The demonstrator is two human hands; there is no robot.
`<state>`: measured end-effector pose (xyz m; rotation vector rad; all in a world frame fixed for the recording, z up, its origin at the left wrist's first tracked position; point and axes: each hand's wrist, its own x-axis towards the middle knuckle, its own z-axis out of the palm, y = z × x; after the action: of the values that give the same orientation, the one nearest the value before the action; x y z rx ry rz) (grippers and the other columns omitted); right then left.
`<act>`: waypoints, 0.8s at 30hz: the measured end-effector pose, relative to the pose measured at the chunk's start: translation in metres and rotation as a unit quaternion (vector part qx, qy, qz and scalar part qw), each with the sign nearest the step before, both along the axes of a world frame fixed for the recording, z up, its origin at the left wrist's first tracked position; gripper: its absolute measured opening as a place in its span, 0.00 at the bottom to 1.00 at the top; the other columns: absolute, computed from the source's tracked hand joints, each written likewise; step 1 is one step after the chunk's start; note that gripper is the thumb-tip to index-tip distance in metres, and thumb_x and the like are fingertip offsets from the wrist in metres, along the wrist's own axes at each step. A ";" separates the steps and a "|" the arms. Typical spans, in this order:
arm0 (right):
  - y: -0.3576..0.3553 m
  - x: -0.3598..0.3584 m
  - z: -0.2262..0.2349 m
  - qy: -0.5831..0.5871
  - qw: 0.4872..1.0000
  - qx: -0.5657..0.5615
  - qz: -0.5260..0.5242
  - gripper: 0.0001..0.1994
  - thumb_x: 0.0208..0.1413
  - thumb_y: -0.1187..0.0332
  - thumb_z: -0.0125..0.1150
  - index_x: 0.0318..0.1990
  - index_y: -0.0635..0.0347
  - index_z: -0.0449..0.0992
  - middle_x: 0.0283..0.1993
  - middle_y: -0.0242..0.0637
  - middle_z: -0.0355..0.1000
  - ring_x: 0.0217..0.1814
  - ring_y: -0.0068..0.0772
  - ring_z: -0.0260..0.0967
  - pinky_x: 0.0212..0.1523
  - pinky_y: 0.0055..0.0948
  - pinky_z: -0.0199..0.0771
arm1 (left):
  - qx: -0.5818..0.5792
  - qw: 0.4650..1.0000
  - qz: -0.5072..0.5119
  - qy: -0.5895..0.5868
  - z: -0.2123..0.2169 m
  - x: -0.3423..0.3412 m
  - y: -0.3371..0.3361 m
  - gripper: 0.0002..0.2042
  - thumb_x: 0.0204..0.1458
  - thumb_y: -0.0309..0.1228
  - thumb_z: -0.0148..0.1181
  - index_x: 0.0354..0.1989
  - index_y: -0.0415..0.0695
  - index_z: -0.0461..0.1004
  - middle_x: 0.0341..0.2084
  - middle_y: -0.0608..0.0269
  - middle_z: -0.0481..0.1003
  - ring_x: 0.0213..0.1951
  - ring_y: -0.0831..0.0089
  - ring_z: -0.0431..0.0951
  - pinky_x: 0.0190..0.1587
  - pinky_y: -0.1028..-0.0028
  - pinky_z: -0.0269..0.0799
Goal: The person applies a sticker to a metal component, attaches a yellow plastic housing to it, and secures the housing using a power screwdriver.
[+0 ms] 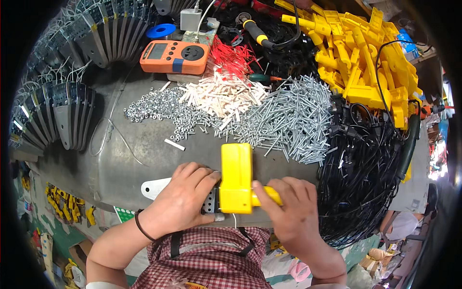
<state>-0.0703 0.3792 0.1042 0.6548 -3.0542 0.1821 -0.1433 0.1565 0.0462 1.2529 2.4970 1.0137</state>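
Note:
Near the table's front edge my left hand (185, 197) is closed over a flat metal blade (155, 188) with a rounded, holed tip, which points left. A dark perforated block (210, 201) at its right end shows beside my fingers. My right hand (291, 207) is wrapped round the handle of a yellow plastic housing (236, 179), thumb along the top. The housing sits up against the block's right end; how far one goes into the other is hidden. A thin white wire (235, 220) hangs below the housing.
Beyond my hands lie heaps of long screws (293, 115), small nuts (151, 106) and white strips (224, 94). An orange meter (174, 57) and a soldering iron (255, 31) are behind. Bladed assemblies (67, 115) stand left; yellow housings (361, 53) and black cables (361, 188) are piled right.

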 end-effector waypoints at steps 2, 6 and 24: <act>-0.005 0.001 -0.004 0.004 1.000 0.014 -0.003 0.23 0.46 0.70 0.52 0.53 0.63 0.70 0.45 0.38 0.65 0.49 0.39 0.61 0.49 0.41 0.58 | 0.011 1.000 0.001 0.004 0.002 -0.001 0.002 0.35 0.26 0.34 0.73 0.47 0.34 0.65 0.41 0.51 0.68 0.46 0.55 0.67 0.52 0.60 0.61; 0.006 0.021 -0.025 0.025 0.996 -0.040 -0.073 0.23 0.47 0.69 0.52 0.53 0.62 0.69 0.46 0.39 0.66 0.50 0.37 0.63 0.46 0.42 0.60 | -0.013 1.000 -0.005 -0.006 0.006 -0.001 0.025 0.39 0.21 0.41 0.75 0.45 0.34 0.66 0.42 0.48 0.67 0.46 0.49 0.66 0.52 0.58 0.60; 0.244 0.031 0.119 0.336 0.770 -0.133 -0.526 0.29 0.51 0.63 0.62 0.59 0.64 0.61 0.44 0.49 0.72 0.46 0.45 0.71 0.48 0.42 0.71 | -0.016 0.989 0.110 0.095 -0.001 0.027 0.013 0.32 0.19 0.32 0.72 0.40 0.35 0.68 0.36 0.49 0.68 0.41 0.49 0.66 0.46 0.57 0.64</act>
<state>-0.0397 0.6228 0.2231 -0.8481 -2.1639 0.2565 -0.1158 0.1699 0.0449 1.1336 2.8366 0.9328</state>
